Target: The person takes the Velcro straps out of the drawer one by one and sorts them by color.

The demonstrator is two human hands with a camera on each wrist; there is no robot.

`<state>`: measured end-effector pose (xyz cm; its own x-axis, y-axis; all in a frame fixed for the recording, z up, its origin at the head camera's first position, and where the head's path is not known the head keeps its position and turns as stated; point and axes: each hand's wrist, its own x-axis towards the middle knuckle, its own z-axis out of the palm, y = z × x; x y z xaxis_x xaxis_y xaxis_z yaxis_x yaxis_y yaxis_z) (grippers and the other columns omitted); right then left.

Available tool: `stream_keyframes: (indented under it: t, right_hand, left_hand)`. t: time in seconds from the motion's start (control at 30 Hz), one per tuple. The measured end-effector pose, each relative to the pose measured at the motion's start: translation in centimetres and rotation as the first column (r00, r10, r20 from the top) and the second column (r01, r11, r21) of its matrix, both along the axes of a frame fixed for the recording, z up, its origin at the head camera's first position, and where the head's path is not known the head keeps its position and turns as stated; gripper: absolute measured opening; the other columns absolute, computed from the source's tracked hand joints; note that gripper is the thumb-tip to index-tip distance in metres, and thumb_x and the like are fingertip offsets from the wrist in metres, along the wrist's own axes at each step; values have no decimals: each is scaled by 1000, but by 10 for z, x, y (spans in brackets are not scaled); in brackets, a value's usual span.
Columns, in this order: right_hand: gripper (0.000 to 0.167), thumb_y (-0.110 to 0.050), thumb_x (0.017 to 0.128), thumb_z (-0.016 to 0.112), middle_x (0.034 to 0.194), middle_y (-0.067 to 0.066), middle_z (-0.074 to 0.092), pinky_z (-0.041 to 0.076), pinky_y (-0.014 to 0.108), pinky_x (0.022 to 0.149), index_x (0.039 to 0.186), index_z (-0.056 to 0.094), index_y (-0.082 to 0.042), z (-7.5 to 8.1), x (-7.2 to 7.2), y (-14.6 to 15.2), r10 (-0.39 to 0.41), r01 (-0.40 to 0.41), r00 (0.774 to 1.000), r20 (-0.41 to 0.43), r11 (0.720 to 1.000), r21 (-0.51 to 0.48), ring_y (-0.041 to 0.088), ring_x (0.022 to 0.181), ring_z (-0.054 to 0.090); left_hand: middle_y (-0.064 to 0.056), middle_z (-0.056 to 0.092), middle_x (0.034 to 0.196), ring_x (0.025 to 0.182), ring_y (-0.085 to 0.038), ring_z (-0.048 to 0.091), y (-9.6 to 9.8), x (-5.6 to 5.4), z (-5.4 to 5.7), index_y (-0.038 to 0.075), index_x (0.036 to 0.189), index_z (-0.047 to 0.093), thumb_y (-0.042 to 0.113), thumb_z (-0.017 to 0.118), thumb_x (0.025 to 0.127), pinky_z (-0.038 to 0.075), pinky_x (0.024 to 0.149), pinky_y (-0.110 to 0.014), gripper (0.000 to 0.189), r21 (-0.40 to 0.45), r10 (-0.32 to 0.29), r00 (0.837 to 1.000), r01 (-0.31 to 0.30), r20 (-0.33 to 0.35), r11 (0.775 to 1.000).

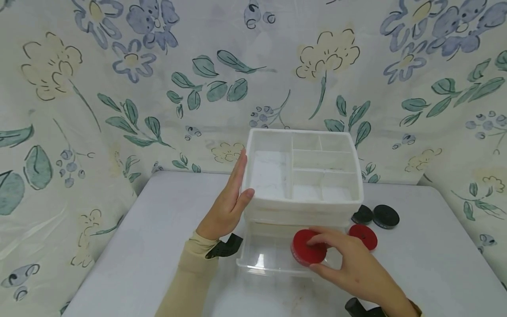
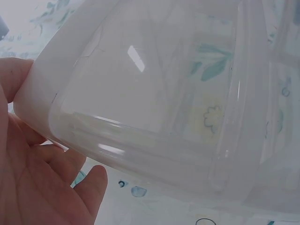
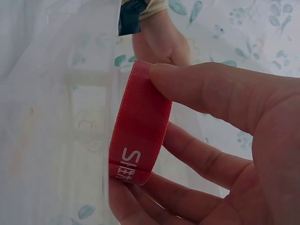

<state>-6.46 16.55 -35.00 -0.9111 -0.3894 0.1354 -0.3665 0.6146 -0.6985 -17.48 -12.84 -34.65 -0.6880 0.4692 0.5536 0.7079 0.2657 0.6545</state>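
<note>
A white organizer box (image 1: 269, 176) with compartments on top stands on the table, its clear drawer (image 1: 267, 251) pulled out at the front. My left hand (image 1: 226, 211) rests along the box's left side, fingers straight and thumb at the front corner. In the left wrist view, that hand (image 2: 42, 164) lies beside the box's rounded edge. Over the drawer, my right hand (image 1: 352, 264) pinches a roll of red ribbon (image 1: 306, 248) between thumb and fingers. White lettering shows on the ribbon roll (image 3: 140, 124) in the right wrist view, beside the clear drawer wall.
Right of the box lie another red roll (image 1: 364, 237), a black roll (image 1: 386, 216) and a second black roll (image 1: 362, 215), partly hidden. A white table (image 1: 158, 246) carries everything, with a flower-patterned cloth (image 1: 222, 127) hanging behind and at the sides.
</note>
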Motion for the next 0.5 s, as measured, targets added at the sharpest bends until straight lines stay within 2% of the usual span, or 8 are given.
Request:
stream_keyframes:
  t: [0.23,0.4,0.5]
  right_hand:
    - [43,-30,77,89,133,0,63,61,32,77,115,69,-27,2,5,12,-49,49,999,8,999,0,22,110,64]
    - [48,-27,73,92,133,1,63,61,34,75,116,69,-26,3,8,24,-82,82,996,-22,997,0,23,109,62]
    - [50,-27,72,92,134,1,62,61,37,76,116,69,-26,2,8,30,-103,103,995,-12,995,10,24,111,62]
  left_hand:
    - [-5,-4,169,155,-24,-1,0,-1,-1,7,162,-1,24,40,110,5,124,-37,68,2,-4,1000,4,-12,1000]
    - [-4,-6,169,155,-24,-1,0,0,0,7,162,-2,24,40,110,5,124,-36,68,-3,0,1000,0,-19,1000]
    - [-5,-6,169,155,-24,-1,1,0,0,7,162,-2,27,39,111,5,124,-36,68,-3,1,1000,-1,-21,1000]
